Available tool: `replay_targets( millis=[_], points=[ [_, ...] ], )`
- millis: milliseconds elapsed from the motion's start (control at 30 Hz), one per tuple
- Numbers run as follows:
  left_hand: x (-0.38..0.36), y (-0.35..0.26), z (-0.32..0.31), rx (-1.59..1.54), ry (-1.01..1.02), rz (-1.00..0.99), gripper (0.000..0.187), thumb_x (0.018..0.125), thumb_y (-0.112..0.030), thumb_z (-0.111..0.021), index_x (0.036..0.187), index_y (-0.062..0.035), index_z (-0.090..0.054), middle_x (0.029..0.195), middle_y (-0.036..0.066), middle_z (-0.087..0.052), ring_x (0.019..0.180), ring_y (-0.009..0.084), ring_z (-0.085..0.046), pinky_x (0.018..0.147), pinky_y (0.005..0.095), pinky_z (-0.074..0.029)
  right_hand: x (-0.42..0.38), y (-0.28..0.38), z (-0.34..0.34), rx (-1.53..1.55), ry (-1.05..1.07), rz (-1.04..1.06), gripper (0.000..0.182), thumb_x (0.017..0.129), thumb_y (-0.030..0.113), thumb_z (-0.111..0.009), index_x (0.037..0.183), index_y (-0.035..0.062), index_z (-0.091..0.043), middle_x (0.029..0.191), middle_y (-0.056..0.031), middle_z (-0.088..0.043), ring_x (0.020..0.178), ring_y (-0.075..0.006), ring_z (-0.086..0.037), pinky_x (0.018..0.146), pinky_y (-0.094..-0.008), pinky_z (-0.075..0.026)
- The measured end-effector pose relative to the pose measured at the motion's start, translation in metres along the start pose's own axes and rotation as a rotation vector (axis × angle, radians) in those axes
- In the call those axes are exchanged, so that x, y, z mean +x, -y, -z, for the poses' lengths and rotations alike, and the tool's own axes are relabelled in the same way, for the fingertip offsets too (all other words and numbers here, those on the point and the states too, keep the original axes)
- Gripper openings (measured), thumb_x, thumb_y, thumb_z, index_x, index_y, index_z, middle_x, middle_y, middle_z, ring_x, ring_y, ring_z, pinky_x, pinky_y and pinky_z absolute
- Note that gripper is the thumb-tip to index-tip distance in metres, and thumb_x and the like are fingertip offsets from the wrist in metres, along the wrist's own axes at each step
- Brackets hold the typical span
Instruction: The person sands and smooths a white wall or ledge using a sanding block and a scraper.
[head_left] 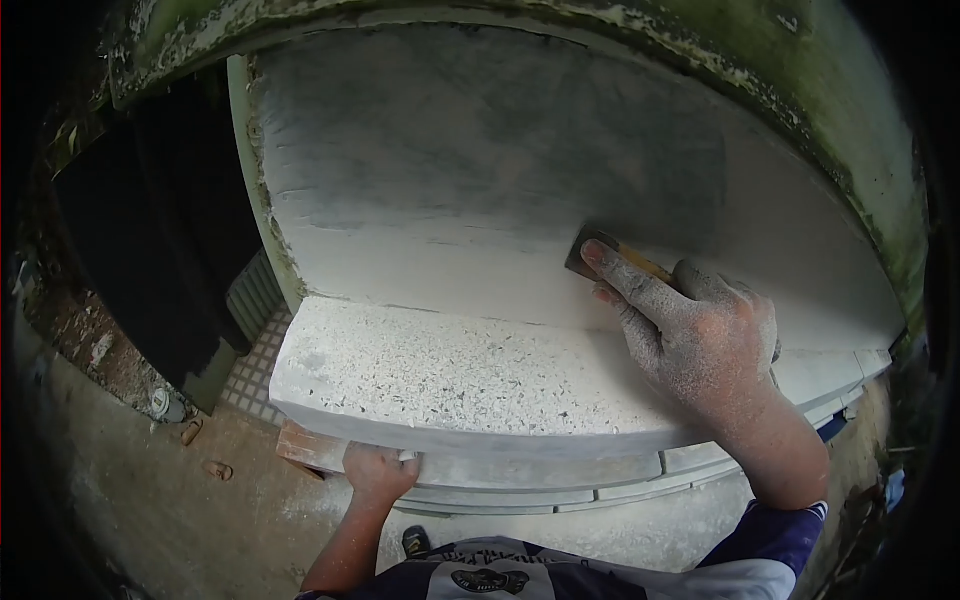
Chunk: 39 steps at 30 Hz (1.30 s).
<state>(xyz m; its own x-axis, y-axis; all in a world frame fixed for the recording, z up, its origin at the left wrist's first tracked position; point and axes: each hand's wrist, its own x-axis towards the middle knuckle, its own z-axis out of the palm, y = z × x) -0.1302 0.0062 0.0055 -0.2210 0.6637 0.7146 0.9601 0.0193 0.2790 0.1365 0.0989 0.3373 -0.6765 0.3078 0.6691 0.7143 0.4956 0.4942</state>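
White dust coats my right hand (700,325), which is wrapped round a scraper (643,262) with a yellowish handle and a dark flat blade. The blade lies against the wall panel (420,150), grey in its upper part and whiter lower down. Below the panel, a speckled white ledge (430,370) juts out, strewn with small dark flecks. My left hand (380,470) is at the ledge's underside near its left end, fingers bent beside a reddish-brown block (312,448); a small pale piece shows at the thumb, and what the fingers grip is partly hidden.
Pale slabs (540,470) lie beneath the ledge. On the left stands a dark panel (150,230) by a tiled patch (258,370). A pair of sandals (217,469) and a small can (166,405) are on the concrete floor. A mossy rim (820,110) curves overhead.
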Motion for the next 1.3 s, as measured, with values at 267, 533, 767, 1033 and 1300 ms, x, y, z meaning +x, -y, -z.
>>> replay_targets(
  millis=[267,533,767,1033,1300],
  points=[
    [0.0,-0.004,0.007,-0.05,0.018,0.021,0.022,0.066,-0.026,-0.076,0.082,-0.0122,-0.073,0.077,0.011,-0.068,0.069,0.038,-0.066,0.062,0.049,-0.053,-0.006,0.003,0.013,-0.059,0.025,-0.128,0.034,0.088,0.031,-0.078,0.122,0.0347,-0.076,0.057,-0.0026,-0.053,0.045,-0.0181,-0.053,0.046,-0.0357,-0.044],
    [0.009,-0.008,0.007,0.033,-0.005,-0.002,0.018,0.068,-0.03,-0.077,0.078,-0.0159,-0.077,0.072,0.009,-0.07,0.065,0.0324,-0.068,0.062,0.045,-0.053,-0.01,-0.011,0.009,-0.056,-0.026,-0.169,0.035,0.088,0.031,-0.077,0.122,0.0361,-0.076,0.059,-0.0034,-0.055,0.048,-0.0192,-0.056,0.048,-0.0357,-0.047],
    [0.007,-0.006,0.007,-0.002,0.035,-0.01,0.016,0.069,-0.029,-0.076,0.073,-0.0139,-0.073,0.068,0.009,-0.069,0.062,0.0333,-0.067,0.063,0.0453,-0.053,-0.016,-0.007,0.011,-0.045,0.076,-0.166,0.037,0.089,0.031,-0.076,0.126,0.0366,-0.074,0.058,-0.0037,-0.054,0.05,-0.0186,-0.059,0.047,-0.0359,-0.048],
    [0.002,-0.002,0.001,0.017,0.033,-0.009,0.016,0.069,-0.028,-0.076,0.069,-0.0122,-0.071,0.063,0.011,-0.067,0.057,0.0335,-0.066,0.06,0.0457,-0.052,-0.006,0.004,0.01,-0.098,0.069,-0.13,0.036,0.091,0.036,-0.073,0.127,0.0379,-0.073,0.058,-0.0027,-0.056,0.049,-0.0185,-0.06,0.046,-0.0353,-0.048],
    [-0.003,0.002,0.003,0.044,0.089,0.009,0.019,0.071,-0.029,-0.074,0.063,-0.012,-0.071,0.061,0.012,-0.068,0.058,0.0327,-0.067,0.062,0.0439,-0.052,-0.003,0.003,0.013,-0.03,0.067,-0.162,0.037,0.092,0.037,-0.072,0.129,0.039,-0.071,0.061,-0.0035,-0.059,0.05,-0.0181,-0.06,0.048,-0.0359,-0.049]
  ],
)
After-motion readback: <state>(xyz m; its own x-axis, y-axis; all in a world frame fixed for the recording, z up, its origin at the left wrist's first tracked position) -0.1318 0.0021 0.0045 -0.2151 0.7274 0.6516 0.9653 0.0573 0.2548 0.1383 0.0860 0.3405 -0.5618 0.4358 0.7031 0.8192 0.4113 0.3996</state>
